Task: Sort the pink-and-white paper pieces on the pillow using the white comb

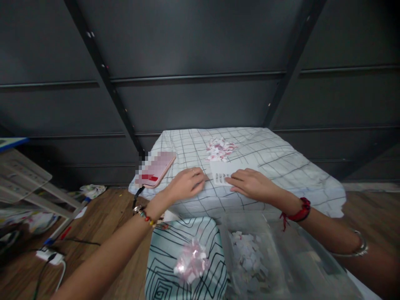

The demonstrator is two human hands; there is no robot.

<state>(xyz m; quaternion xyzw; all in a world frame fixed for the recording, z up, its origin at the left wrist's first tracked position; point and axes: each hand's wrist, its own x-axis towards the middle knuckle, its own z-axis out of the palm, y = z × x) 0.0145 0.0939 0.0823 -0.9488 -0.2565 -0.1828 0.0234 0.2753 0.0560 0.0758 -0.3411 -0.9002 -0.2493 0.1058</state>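
On the checked cloth, a white slotted card (pixel 221 170) lies in front of a small heap of white and pink paper bits (pixel 221 149). My right hand (pixel 251 184) has its fingers pressed together on the right side of this card, covering part of the slots. Just left of the card is my left hand (pixel 188 183), low over the cloth with its fingers curled in. Whatever may be between those fingertips is too small to make out. A phone (pixel 164 168) with a pink edge rests to the left of that hand.
A white checked cloth (pixel 268 146) covers the low table. Closest to me are a patterned tray (pixel 159 258) bearing shiny pink wrappers (pixel 192 262) and a clear plastic box (pixel 278 250) with paper pieces (pixel 248 252). A power strip (pixel 50 256) lies on the floor at left.
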